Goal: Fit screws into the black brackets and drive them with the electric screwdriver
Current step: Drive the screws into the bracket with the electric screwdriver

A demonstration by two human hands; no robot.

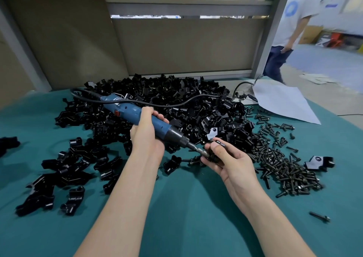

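While the left hand point(146, 137) wraps the blue electric screwdriver point(125, 109), its bit meets a black bracket point(213, 157) pinched in the curled right hand point(229, 164), just above the green mat point(186, 207). Driving seems the step in hand; next, the bit must seat squarely before it spins.

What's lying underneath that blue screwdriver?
A heap of black brackets on the teal mat. The left hand gripping the electric screwdriver hides whatever lies directly beneath its grip.
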